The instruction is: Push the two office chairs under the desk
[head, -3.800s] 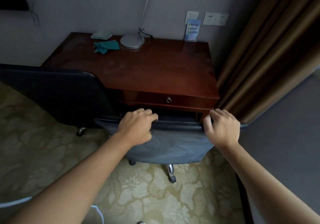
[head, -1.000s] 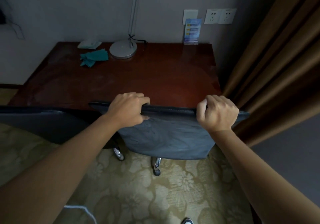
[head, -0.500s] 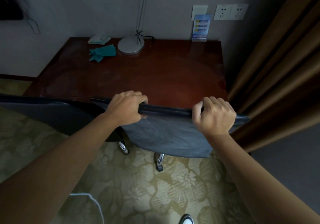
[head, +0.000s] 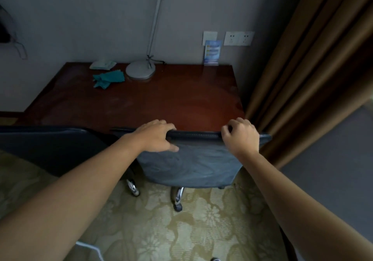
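Two office chairs stand at the front edge of the dark red wooden desk [head: 161, 99]. The grey-blue chair [head: 191, 164] is on the right, its backrest top against the desk edge and its seat hidden below. The darker chair [head: 50, 145] stands to its left, also close to the desk. My left hand [head: 155, 135] grips the top edge of the grey-blue chair's backrest, fingers over it and thumb on the fabric. My right hand [head: 240, 135] sits at the same edge further right with its fingers curled; whether it still clamps the edge is unclear.
On the desk are a lamp base [head: 140, 70], a teal cloth [head: 109, 78], a folded pale cloth [head: 103, 64] and a blue card stand [head: 212, 53]. A brown curtain [head: 302, 79] hangs close on the right. Chrome castor legs [head: 177, 198] rest on patterned carpet; a white cable [head: 90, 248] lies near my feet.
The grey-blue chair has rolled in until its backrest covers the desk's drawer front. In the last half second my right fingers have uncurled from over the edge; my left grip is unchanged.
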A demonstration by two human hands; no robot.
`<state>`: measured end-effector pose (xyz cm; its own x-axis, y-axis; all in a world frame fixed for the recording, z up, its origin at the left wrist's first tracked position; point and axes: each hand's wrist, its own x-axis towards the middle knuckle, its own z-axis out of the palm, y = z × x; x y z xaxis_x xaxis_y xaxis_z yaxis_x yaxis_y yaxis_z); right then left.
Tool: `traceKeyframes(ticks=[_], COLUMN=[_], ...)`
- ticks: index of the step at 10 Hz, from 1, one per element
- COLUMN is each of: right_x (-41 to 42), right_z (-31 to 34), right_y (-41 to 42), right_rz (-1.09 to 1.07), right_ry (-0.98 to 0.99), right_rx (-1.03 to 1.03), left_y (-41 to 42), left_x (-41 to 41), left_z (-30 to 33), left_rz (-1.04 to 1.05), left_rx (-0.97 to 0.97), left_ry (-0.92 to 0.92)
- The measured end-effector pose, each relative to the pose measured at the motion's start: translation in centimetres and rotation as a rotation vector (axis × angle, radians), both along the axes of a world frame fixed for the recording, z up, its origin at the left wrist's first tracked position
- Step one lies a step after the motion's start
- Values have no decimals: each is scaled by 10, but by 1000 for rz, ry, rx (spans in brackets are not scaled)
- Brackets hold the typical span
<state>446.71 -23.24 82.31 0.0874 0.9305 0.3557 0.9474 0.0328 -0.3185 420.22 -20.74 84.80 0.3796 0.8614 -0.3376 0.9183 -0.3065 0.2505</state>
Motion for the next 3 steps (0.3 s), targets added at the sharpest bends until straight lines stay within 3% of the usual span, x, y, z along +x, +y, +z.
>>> traceKeyframes(ticks=[1, 3], right_x=[-7, -36], right_z=[22, 118], right_y=[-10, -13], right_rz=[17, 67], right_ry=[104, 466], right_rx=[-42, -18], left_y=[-10, -16], left_x=[-6, -8], left_z=[26, 118], left_rz=[49, 116], left_rx=[-9, 352], left_ry=[-179, -444])
